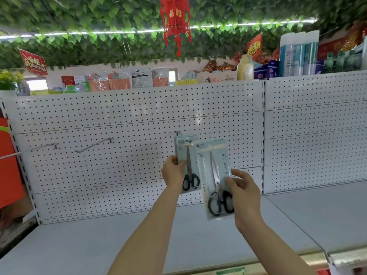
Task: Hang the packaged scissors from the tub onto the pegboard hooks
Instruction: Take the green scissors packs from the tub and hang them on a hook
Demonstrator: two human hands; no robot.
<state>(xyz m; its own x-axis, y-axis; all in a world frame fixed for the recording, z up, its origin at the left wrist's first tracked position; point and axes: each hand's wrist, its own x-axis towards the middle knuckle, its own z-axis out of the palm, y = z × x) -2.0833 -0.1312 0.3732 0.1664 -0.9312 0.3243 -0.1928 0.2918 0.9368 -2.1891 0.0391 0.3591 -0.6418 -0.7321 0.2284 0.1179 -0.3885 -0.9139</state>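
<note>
A white pegboard (119, 165) fills the middle of the view. On a hook (178, 133) near its centre hang packaged scissors (185, 155) with black handles, more than one pack stacked there. My left hand (173, 172) grips the left edge of the front hanging pack. My right hand (241, 190) holds a second, larger pack of scissors (215, 175) by its lower right side, tilted, just right of and in front of the hanging ones. The tub is not in view.
Two bare metal hooks (93, 145) (29, 150) stick out of the pegboard at left. A grey shelf (119, 241) lies below, with another pegboard bay (317, 126) at right. Goods line the top shelf (139, 79); a red lantern (175, 18) hangs from a leafy ceiling.
</note>
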